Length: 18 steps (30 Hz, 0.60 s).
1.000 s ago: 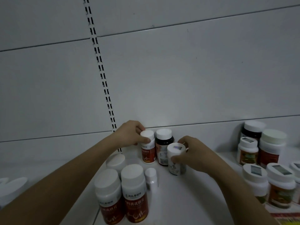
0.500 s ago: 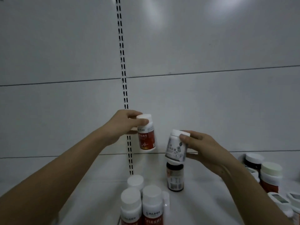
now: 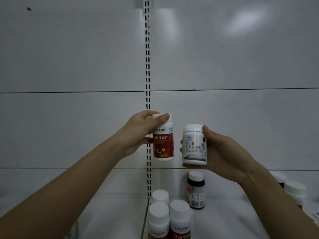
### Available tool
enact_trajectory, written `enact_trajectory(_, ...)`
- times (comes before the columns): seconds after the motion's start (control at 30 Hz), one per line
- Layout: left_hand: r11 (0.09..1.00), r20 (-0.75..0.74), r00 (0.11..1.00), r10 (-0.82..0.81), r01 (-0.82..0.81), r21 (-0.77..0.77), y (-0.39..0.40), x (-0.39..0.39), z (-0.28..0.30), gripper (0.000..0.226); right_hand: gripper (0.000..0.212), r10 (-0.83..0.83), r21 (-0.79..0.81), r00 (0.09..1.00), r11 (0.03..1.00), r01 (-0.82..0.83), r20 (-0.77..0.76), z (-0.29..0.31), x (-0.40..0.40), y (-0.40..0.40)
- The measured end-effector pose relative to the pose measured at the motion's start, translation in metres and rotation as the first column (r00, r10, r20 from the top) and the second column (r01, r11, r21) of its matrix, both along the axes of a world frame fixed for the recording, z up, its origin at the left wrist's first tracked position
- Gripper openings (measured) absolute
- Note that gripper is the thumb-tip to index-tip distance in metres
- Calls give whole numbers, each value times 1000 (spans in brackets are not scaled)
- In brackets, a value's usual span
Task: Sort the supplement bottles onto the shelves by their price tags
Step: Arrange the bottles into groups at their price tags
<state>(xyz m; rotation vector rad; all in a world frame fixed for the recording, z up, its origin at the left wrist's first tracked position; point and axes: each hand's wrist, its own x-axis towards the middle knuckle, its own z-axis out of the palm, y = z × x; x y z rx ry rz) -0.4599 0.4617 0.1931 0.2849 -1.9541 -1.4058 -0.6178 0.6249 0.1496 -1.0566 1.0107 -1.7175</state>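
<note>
The white back panel [image 3: 69, 66] filled the view, its slotted upright [image 3: 148, 66] running down the middle. Below it the shelf [image 3: 233, 213] carried a dark bottle [image 3: 196, 192] near its back edge and three white-capped bottles [image 3: 179, 219] toward the front. Up in the air, the left hand [image 3: 138, 133] gripped the red-labelled bottle [image 3: 163, 140] by its cap, upright. Just beside it, the right hand [image 3: 222, 152] wrapped round the grey-labelled bottle [image 3: 194, 145], apart from the red one.
</note>
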Motion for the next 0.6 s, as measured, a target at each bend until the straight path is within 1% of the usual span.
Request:
enact_trajectory(0.07,1000,-5,1000,-3,3,-11,-2,-1,-6,58,50,-58,11,998,998,58,3,-5,5,-3)
enact_trajectory(0.17,1000,7,1000,-9,10,-10,-6,-1,-14,54,55,-138,50,990,989,140,-34,-11,10,-10)
enact_trajectory(0.2,1000,14,1000,-9,10,-10,-7,-1,-16,52,55,-161,62,984,984,166,-75,-12,11,-11)
enact_trajectory(0.27,1000,21,1000,-4,5,-14,-10,-3,-21,47,51,-221,60,946,968,242,-238,-17,13,-12)
enact_trajectory(0.33,1000,25,1000,9,-8,-24,-11,-5,-26,46,44,-286,46,872,943,331,-397,-24,13,-11)
enact_trajectory(0.4,999,41,999,17,-16,-29,-12,-7,-32,45,37,-319,53,812,918,393,-489,-35,8,-7)
enact_trajectory(0.5,1000,65,998,20,-18,-20,-15,-9,-45,43,32,-336,107,790,888,447,-512,-59,-5,1)
enact_trajectory(0.6,1000,85,996,15,-15,-1,-18,-12,-55,44,30,-308,202,825,874,442,-473,-83,-18,8)
